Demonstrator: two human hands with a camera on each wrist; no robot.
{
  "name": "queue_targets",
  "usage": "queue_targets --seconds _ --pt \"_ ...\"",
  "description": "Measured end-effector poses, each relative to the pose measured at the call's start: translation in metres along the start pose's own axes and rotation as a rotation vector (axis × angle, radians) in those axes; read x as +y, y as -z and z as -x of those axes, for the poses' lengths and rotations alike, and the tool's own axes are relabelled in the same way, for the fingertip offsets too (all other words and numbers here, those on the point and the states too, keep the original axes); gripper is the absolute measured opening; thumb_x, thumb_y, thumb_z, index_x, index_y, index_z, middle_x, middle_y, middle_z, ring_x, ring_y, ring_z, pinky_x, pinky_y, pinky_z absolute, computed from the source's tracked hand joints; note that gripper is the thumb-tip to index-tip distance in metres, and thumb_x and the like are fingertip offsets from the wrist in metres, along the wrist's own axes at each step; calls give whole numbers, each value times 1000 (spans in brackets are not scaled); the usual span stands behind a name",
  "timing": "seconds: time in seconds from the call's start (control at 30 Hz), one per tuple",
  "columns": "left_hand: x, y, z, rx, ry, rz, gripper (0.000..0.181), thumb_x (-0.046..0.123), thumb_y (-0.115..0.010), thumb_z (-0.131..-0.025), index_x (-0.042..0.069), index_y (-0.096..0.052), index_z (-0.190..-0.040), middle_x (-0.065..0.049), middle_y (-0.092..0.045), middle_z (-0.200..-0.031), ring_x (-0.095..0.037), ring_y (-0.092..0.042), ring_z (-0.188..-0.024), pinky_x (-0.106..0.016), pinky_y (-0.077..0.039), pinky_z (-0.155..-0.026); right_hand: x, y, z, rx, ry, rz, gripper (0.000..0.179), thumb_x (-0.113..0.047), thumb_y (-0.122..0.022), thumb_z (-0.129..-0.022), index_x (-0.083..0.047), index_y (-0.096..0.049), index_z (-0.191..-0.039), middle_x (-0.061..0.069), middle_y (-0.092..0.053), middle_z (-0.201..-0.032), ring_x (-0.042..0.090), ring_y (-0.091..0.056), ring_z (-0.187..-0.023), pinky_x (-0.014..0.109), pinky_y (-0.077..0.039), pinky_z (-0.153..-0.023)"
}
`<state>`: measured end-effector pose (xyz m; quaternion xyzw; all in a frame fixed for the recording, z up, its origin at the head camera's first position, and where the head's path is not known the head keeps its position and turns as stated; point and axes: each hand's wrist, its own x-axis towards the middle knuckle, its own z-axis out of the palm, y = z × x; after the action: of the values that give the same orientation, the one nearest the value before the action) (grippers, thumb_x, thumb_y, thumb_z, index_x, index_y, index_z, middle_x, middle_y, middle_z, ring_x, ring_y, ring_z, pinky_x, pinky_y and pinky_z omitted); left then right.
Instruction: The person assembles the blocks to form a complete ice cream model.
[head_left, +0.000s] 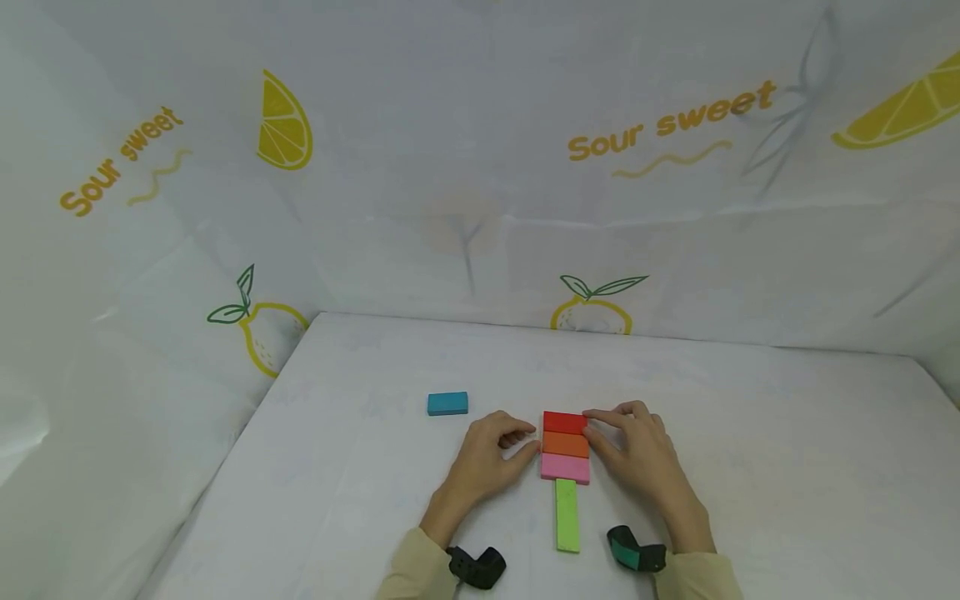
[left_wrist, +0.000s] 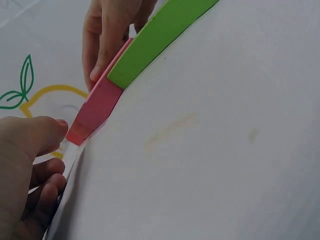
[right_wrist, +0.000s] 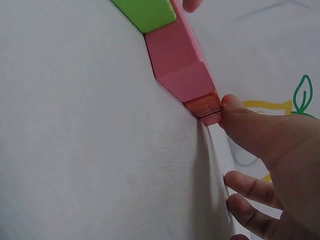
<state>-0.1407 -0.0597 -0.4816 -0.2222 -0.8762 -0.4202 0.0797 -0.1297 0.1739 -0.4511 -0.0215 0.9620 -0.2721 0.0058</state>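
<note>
Red block [head_left: 564,422], orange block [head_left: 565,444] and pink block [head_left: 565,467] lie flat, long sides together, in a stack-like row on the white table. A narrow green block [head_left: 567,517] extends from the pink one toward me. On the row's right, my right hand [head_left: 637,454] touches the red block's end with thumb and index finger; in the right wrist view the thumb [right_wrist: 245,120] presses near the orange block's end. To the left, my left hand [head_left: 491,458] holds nothing, its loosely bent fingers beside the row, fingertips close to the blocks' ends.
A blue block [head_left: 447,403] lies apart, farther back and left of the left hand. Each wrist wears a dark device, the left one [head_left: 477,568] and the right one [head_left: 636,550]. Behind the table's back edge hangs a white sheet [head_left: 420,150] with lemon prints.
</note>
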Motion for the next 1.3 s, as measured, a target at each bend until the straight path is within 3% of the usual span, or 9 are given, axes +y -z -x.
queue_targets --seconds 0.2,0.5,0.77,1.17,1.3 --pt "-9 15 -2 80 -42 -4 16 12 -80 -87 7 -78 -102 -3 -70 -84 -12 -59 -75 -20 -53 -70 0 1 1 -2 1 -5 38 -32 -69 -96 -16 -71 -130 23 -56 -127 43 -52 -115 60 -49 -91" --pt "-17 41 -2 82 55 57 22 11 -81 -86 3 -76 -105 -6 -71 -84 -14 -61 -72 -22 -53 -69 0 2 1 5 7 -18 38 -33 -69 -96 -16 -71 -129 23 -56 -127 42 -52 -114 59 -49 -90" --pt "-27 60 0 133 9 41 22 11 -83 -83 2 -76 -102 -9 -71 -83 -17 -62 -72 -22 -53 -68 0 1 0 1 8 -25 37 -33 -68 -96 -17 -71 -129 22 -56 -127 41 -52 -114 58 -49 -89" --pt "-40 86 6 169 63 -3 26 9 -84 -82 3 -75 -106 -5 -67 -78 -13 -58 -70 -23 -50 -65 1 0 1 4 11 -25 37 -33 -69 -96 -17 -72 -129 22 -57 -127 40 -52 -113 57 -49 -89" --pt "-44 92 8 166 126 -13 30 8 -84 -82 3 -74 -111 -5 -66 -79 -13 -58 -71 -23 -52 -68 1 1 1 21 28 -30 36 -32 -69 -96 -17 -73 -128 22 -57 -126 40 -53 -112 57 -48 -88"
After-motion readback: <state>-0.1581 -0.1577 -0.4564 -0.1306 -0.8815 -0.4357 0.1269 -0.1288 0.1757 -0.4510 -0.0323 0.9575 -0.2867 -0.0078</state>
